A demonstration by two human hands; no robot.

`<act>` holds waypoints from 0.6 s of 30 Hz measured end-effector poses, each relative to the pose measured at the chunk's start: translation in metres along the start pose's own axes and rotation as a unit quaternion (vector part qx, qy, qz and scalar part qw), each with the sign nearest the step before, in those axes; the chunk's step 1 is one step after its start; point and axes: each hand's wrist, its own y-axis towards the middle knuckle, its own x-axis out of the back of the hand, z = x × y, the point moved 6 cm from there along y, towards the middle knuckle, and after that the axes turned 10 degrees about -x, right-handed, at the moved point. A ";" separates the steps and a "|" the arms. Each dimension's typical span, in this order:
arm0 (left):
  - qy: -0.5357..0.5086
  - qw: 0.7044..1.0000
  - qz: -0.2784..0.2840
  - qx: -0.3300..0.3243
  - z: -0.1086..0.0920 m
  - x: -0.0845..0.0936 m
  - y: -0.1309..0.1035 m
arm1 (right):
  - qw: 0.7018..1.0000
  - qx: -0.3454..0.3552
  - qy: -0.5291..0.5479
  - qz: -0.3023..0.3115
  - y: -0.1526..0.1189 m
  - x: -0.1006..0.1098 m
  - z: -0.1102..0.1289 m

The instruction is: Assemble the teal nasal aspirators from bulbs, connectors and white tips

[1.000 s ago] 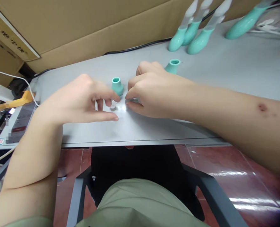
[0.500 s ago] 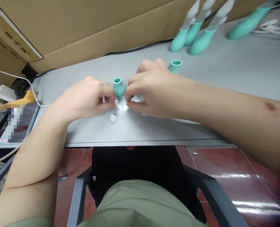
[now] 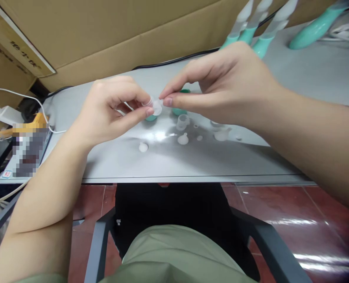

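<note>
My left hand [image 3: 118,104] pinches a small clear plastic cup [image 3: 146,103] between thumb and fingertips, above the table. At its mouth sits a translucent disc with a tab [image 3: 157,107]; the thumb and forefinger of my right hand [image 3: 218,84] are closed on its tab. Whether disc and cup touch I cannot tell. Behind the hands, partly hidden, stand two teal bulbs, a left bulb [image 3: 151,118] and a right bulb [image 3: 179,111]. Below the right hand lie another clear cup [image 3: 182,122] and a white tabbed disc [image 3: 183,139]. A second tabbed disc [image 3: 143,147] lies further left.
More small white pieces [image 3: 221,135] lie on the grey table [image 3: 112,165] under my right wrist. Several teal squeeze bottles with white tips [image 3: 264,43] stand at the back right. A cardboard wall [image 3: 103,35] and black cable run behind. A white charger [image 3: 10,117] is at left.
Both hands have risen off the tabletop. My right hand has turned and lifted, uncovering the small white pieces. The clear cup and tabbed disc now show between my fingertips.
</note>
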 end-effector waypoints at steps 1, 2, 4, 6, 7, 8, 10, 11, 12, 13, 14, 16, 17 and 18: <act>-0.003 1.000 -0.012 -0.012 0.000 -0.001 0.000 | 1.000 -0.003 -0.002 -0.002 -0.001 0.000 0.001; -0.007 0.999 -0.024 -0.028 0.000 -0.001 0.000 | 1.000 -0.005 -0.004 -0.004 -0.002 0.001 0.001; -0.011 0.998 -0.037 -0.051 0.002 -0.004 0.001 | 1.000 -0.008 0.000 -0.004 -0.003 0.001 0.002; -0.005 0.998 -0.042 -0.053 0.007 -0.008 0.000 | 1.000 -0.006 0.013 -0.003 -0.004 0.001 0.002; 0.001 0.998 -0.043 -0.047 0.010 -0.010 0.000 | 1.000 -0.005 0.020 -0.002 -0.004 0.000 0.002; 0.008 0.998 -0.046 -0.042 0.013 -0.011 0.000 | 1.000 -0.004 0.028 -0.002 -0.004 0.000 0.001; 0.015 0.997 -0.052 -0.046 0.013 -0.011 -0.001 | 0.999 0.000 0.040 0.001 -0.004 -0.001 0.001; 0.017 0.997 -0.056 -0.054 0.010 -0.010 -0.001 | 0.999 0.006 0.040 0.000 -0.004 0.000 0.002; 0.023 0.997 -0.054 -0.056 0.006 -0.009 -0.001 | 0.999 0.011 0.034 -0.001 -0.004 0.000 0.002; 0.030 0.997 -0.050 -0.055 0.001 -0.007 -0.001 | 1.000 0.015 0.021 -0.004 -0.004 0.000 0.003; 0.040 0.997 -0.040 -0.044 -0.004 -0.005 0.000 | 1.000 0.017 0.003 -0.005 -0.005 0.001 0.004; 0.063 0.998 -0.008 -0.010 -0.012 -0.003 0.001 | 0.999 0.019 -0.039 0.002 -0.005 0.001 0.006; 0.072 0.997 0.005 0.001 -0.015 -0.002 0.001 | 0.998 0.018 -0.057 0.008 -0.006 0.000 0.006; 0.079 0.997 0.015 0.009 -0.016 -0.001 0.001 | 0.998 0.019 -0.067 0.010 -0.006 0.000 0.007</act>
